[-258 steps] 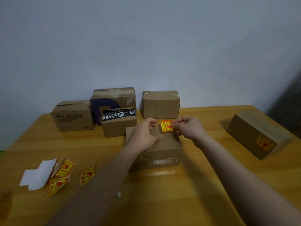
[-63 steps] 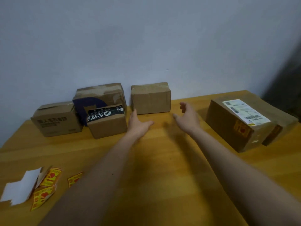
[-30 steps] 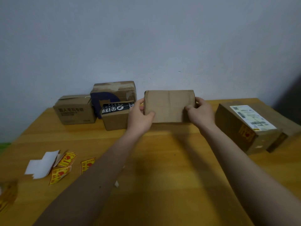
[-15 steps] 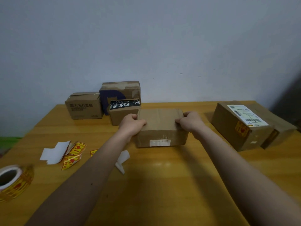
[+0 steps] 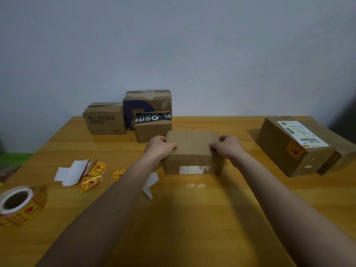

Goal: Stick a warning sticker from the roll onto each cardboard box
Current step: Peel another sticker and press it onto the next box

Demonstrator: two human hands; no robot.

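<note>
A plain cardboard box (image 5: 193,149) rests on the wooden table (image 5: 192,218) in the middle, a strip of clear tape on its near face. My left hand (image 5: 159,147) grips its left end and my right hand (image 5: 227,146) grips its right end. The roll of yellow and red warning stickers (image 5: 19,206) lies at the table's left edge. Loose yellow stickers (image 5: 92,176) and white backing paper (image 5: 72,171) lie between the roll and my left arm.
Three boxes stand at the back left: a printed one (image 5: 105,118), a taller one with a dark logo (image 5: 148,102), a small one with black tape (image 5: 153,125). At the right, two boxes (image 5: 292,145) carry yellow stickers. A white paper scrap (image 5: 151,183) lies by my left arm.
Both hands took the plain box from the back by the wall, lifted it, and brought it down onto the middle of the table. The view dropped, so the roll now shows.
</note>
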